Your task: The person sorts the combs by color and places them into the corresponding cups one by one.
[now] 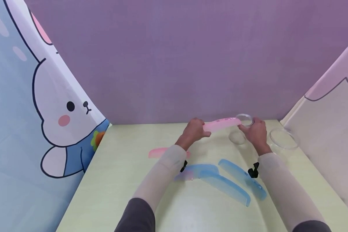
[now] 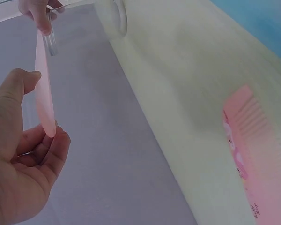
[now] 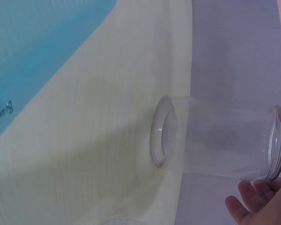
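Note:
My left hand (image 1: 194, 130) pinches one end of a pink comb (image 1: 222, 124) between thumb and fingers, holding it up over the far part of the table. The comb's other end reaches the rim of a clear jar (image 3: 220, 136). At that rim, my right hand (image 1: 256, 132) holds the jar, its thumb beside the comb's tip in the left wrist view. In the right wrist view the jar stands on the table, with its thick round base showing. Another pink comb (image 2: 255, 154) lies on the table below my left hand.
Three blue combs, one at the right (image 1: 243, 178), lie nearer me between my forearms. Part of a pinkish comb (image 1: 187, 176) shows by the left one. A second clear jar (image 1: 284, 139) stands right of my right hand. A purple wall (image 1: 174, 64) rises behind the table (image 1: 127, 180).

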### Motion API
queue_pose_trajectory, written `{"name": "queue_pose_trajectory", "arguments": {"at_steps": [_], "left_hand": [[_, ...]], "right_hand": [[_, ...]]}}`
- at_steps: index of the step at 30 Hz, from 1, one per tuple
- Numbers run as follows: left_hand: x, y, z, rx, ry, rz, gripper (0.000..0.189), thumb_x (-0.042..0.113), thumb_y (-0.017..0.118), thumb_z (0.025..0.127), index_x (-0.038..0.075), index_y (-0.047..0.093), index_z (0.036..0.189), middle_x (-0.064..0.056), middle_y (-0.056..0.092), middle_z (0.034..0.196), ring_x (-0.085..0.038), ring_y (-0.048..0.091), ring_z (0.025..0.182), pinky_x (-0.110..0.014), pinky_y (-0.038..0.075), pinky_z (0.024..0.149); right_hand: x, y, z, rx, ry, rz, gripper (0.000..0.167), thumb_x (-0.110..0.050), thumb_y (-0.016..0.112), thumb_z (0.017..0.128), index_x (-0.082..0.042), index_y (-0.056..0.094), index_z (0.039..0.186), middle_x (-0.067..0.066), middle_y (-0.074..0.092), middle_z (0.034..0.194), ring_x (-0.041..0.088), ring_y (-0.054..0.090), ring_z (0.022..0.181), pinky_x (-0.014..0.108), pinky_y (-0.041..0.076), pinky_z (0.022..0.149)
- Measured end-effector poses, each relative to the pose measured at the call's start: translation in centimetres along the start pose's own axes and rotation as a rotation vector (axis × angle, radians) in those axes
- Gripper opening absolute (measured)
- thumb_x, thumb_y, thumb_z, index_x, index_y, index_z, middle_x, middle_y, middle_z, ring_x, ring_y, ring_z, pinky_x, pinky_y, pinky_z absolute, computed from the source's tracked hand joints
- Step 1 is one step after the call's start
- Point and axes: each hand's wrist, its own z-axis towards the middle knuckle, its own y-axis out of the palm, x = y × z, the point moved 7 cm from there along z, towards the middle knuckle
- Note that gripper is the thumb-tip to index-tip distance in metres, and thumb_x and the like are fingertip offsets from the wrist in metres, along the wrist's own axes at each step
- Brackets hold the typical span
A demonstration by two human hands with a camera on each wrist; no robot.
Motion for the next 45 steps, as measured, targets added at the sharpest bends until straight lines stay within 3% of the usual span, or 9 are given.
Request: {"name": "queue_pose_trajectory", "arguments": {"at_steps": [8, 20, 24, 27, 29, 32, 36, 42, 45], "left_hand": [[0.9, 0.0, 0.9, -0.026, -0.079, -0.095, 0.056, 0.042, 0.071, 0.093, 0.015, 0.036, 0.058, 0.004, 0.027, 0.062, -0.011, 0.03, 0.06, -0.023, 0.028, 0.055], [3.0, -0.9, 2.6, 0.012, -0.073, 0.076, 0.049, 0.044, 0.06, 0.092, 0.017, 0.039, 0.057, 0.004, 0.038, 0.066, -0.011, 0.044, 0.065, -0.022, 0.031, 0.048], [3.8, -1.4, 2.8, 0.022, -0.049, 0.106, 0.048, 0.046, 0.058, 0.094, 0.016, 0.046, 0.058, 0.003, 0.048, 0.067, -0.013, 0.055, 0.074, -0.024, 0.045, 0.06], [4.1, -1.8, 3.0, 0.048, -0.055, 0.124, 0.047, 0.048, 0.058, 0.096, 0.014, 0.057, 0.063, 0.001, 0.059, 0.073, -0.015, 0.062, 0.088, -0.029, 0.053, 0.081], [4.3, -2.0, 3.1, 0.073, -0.065, 0.163, 0.047, 0.051, 0.057, 0.098, 0.013, 0.065, 0.072, 0.0, 0.065, 0.079, -0.015, 0.064, 0.094, -0.029, 0.052, 0.091], [4.7, -2.5, 3.3, 0.12, -0.104, 0.152, 0.045, 0.054, 0.06, 0.098, 0.01, 0.073, 0.094, -0.001, 0.071, 0.09, -0.016, 0.065, 0.101, -0.027, 0.053, 0.094], [5.6, -2.9, 3.6, 0.153, -0.118, 0.043, 0.048, 0.051, 0.067, 0.095, 0.008, 0.069, 0.117, -0.002, 0.072, 0.104, -0.016, 0.065, 0.108, -0.024, 0.055, 0.091], [7.0, -2.9, 4.0, 0.096, -0.044, -0.269, 0.069, 0.037, 0.073, 0.094, 0.008, 0.046, 0.151, -0.006, 0.055, 0.149, -0.019, 0.05, 0.14, -0.027, 0.044, 0.112], [6.9, -2.9, 3.8, 0.072, -0.004, -0.297, 0.069, 0.032, 0.072, 0.096, 0.011, 0.042, 0.155, -0.006, 0.05, 0.154, -0.019, 0.046, 0.144, -0.03, 0.042, 0.115]], "right_hand": [[0.7, 0.1, 0.2, -0.004, 0.004, -0.012, 0.078, -0.049, 0.066, 0.092, 0.015, 0.048, 0.131, 0.038, 0.05, 0.129, 0.048, 0.05, 0.114, 0.062, 0.044, 0.098], [0.2, -0.2, 0.0, -0.004, -0.001, -0.03, 0.08, -0.048, 0.066, 0.093, 0.017, 0.045, 0.135, 0.04, 0.048, 0.13, 0.049, 0.05, 0.115, 0.061, 0.044, 0.099], [0.1, -0.1, -0.1, -0.008, 0.013, -0.035, 0.083, -0.047, 0.067, 0.093, 0.017, 0.042, 0.139, 0.041, 0.047, 0.133, 0.051, 0.049, 0.118, 0.062, 0.043, 0.102], [-0.1, 0.1, 0.0, -0.017, 0.021, -0.033, 0.085, -0.046, 0.067, 0.093, 0.017, 0.039, 0.143, 0.041, 0.045, 0.136, 0.052, 0.048, 0.121, 0.062, 0.042, 0.105], [-0.3, 0.3, 0.2, -0.019, 0.016, -0.034, 0.085, -0.046, 0.067, 0.093, 0.016, 0.039, 0.143, 0.04, 0.045, 0.137, 0.052, 0.048, 0.123, 0.062, 0.041, 0.106], [-0.5, 0.5, 0.4, -0.021, 0.004, -0.036, 0.084, -0.047, 0.067, 0.093, 0.016, 0.04, 0.142, 0.04, 0.046, 0.136, 0.051, 0.048, 0.123, 0.062, 0.041, 0.106], [-0.6, 0.6, 0.5, -0.023, -0.005, -0.039, 0.084, -0.048, 0.067, 0.092, 0.015, 0.041, 0.142, 0.04, 0.048, 0.134, 0.052, 0.05, 0.121, 0.063, 0.043, 0.103], [-0.8, 0.9, 0.6, -0.027, -0.005, -0.046, 0.085, -0.047, 0.067, 0.092, 0.016, 0.041, 0.142, 0.041, 0.048, 0.134, 0.051, 0.051, 0.119, 0.062, 0.044, 0.1], [-0.8, 1.0, 0.6, -0.03, -0.01, -0.046, 0.086, -0.049, 0.066, 0.092, 0.016, 0.04, 0.143, 0.041, 0.047, 0.136, 0.052, 0.05, 0.12, 0.063, 0.044, 0.1]]}}
